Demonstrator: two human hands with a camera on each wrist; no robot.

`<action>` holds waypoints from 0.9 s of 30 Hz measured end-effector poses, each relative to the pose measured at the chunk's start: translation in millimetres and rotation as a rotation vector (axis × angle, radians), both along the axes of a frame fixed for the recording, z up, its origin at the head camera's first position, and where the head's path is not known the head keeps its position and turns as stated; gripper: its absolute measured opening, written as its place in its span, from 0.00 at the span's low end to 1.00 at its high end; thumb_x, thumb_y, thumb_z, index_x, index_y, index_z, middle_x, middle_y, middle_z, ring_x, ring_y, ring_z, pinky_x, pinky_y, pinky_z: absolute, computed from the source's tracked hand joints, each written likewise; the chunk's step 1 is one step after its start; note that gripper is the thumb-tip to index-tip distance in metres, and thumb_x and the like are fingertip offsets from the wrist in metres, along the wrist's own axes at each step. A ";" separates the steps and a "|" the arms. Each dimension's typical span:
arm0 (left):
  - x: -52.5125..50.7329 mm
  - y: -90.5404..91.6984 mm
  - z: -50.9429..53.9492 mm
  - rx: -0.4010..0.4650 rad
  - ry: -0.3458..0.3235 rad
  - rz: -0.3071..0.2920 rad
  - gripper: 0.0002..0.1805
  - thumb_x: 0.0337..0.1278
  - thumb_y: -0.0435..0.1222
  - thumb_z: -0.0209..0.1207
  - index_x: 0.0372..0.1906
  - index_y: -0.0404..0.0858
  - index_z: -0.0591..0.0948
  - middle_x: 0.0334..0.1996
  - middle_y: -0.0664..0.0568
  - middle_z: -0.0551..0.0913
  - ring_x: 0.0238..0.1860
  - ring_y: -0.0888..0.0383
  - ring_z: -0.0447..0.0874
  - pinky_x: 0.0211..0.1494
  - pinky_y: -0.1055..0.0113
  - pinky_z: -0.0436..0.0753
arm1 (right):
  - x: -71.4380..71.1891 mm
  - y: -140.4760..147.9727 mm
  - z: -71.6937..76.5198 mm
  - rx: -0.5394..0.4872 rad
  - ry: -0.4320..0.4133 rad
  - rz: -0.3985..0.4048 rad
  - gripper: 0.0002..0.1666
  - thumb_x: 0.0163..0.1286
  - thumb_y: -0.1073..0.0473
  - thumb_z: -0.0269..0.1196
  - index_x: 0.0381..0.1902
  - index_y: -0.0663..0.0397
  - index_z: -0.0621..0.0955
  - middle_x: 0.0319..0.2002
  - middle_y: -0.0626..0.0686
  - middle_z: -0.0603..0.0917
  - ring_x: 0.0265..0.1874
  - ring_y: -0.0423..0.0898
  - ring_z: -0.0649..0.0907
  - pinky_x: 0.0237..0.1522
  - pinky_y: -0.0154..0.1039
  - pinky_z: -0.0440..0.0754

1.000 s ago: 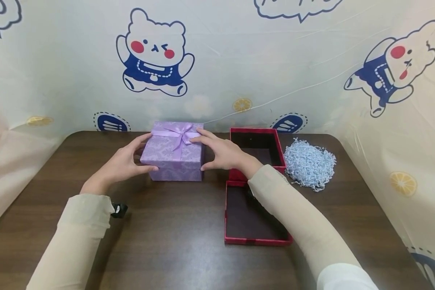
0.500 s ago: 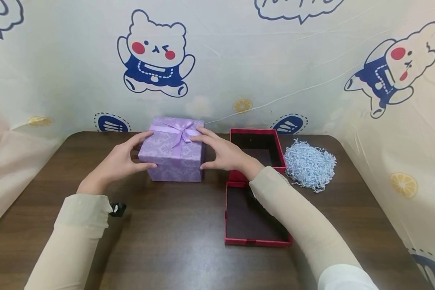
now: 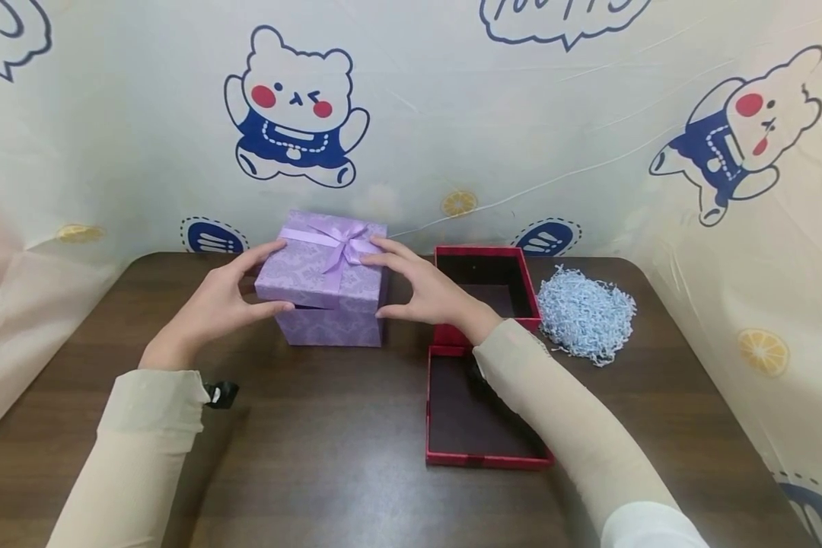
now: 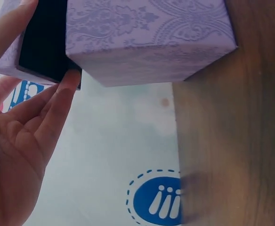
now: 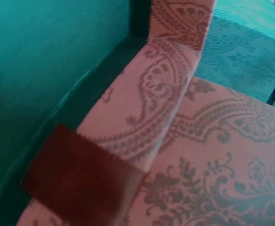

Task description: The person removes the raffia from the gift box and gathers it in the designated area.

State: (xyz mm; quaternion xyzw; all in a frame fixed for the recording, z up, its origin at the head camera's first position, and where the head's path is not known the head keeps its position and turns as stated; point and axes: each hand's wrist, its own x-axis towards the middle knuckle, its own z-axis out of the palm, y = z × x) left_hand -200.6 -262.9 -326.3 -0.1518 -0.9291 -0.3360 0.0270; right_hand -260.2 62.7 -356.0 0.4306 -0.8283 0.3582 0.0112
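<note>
A purple lid [image 3: 301, 270] with a ribbon bow sits tilted on its purple box [image 3: 332, 329], its left side raised so that a dark gap shows at the front. My left hand [image 3: 212, 308] grips the lid's left side, thumb at the front corner. In the left wrist view, the fingers of my left hand [image 4: 22, 127] hold the lid's edge beside the patterned box [image 4: 147, 33], and the dark inside of the lid shows. My right hand [image 3: 428, 289] grips the lid's right side, fingers on top near the bow, thumb at the front right corner.
Right of the purple box stands an open red box [image 3: 534, 308], with a red-edged lid [image 3: 479, 460] lying inside up in front of it, partly under my right forearm. Light blue shredded paper [image 3: 585, 313] lies at the back right. A patterned cloth [image 3: 418, 114] hangs behind the table.
The lid's left side has risen with my left hand, and a gap has opened between lid and box. My right hand has stayed almost in place at the right side.
</note>
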 end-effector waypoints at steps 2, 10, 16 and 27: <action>1.0 -0.2 0.8 0.014 0.003 0.003 0.52 0.49 0.44 0.74 0.78 0.56 0.58 0.72 0.40 0.67 0.62 0.40 0.76 0.60 0.48 0.77 | 1.1 0.8 0.9 -0.054 -0.012 0.006 0.44 0.56 0.50 0.76 0.71 0.40 0.71 0.78 0.48 0.57 0.77 0.47 0.60 0.70 0.52 0.72; 2.9 1.1 2.7 0.121 0.028 0.007 0.48 0.50 0.42 0.74 0.75 0.62 0.62 0.74 0.47 0.66 0.65 0.43 0.75 0.56 0.80 0.79 | 5.6 4.9 5.0 -0.203 0.016 0.006 0.41 0.55 0.50 0.77 0.67 0.43 0.75 0.75 0.47 0.65 0.73 0.43 0.66 0.60 0.54 0.80; 7.1 4.0 6.4 0.135 0.040 0.015 0.47 0.51 0.42 0.73 0.75 0.63 0.62 0.73 0.46 0.67 0.62 0.45 0.76 0.48 0.90 0.73 | 12.5 6.8 13.9 -0.254 0.068 0.014 0.41 0.56 0.53 0.76 0.67 0.44 0.76 0.74 0.48 0.67 0.72 0.42 0.68 0.60 0.48 0.82; 17.6 11.3 20.7 0.229 0.147 -0.024 0.45 0.52 0.28 0.70 0.74 0.57 0.66 0.67 0.44 0.74 0.50 0.74 0.78 0.49 0.87 0.77 | 22.1 20.1 32.5 -0.324 0.047 0.016 0.40 0.56 0.60 0.76 0.67 0.48 0.76 0.73 0.48 0.69 0.60 0.45 0.81 0.60 0.42 0.81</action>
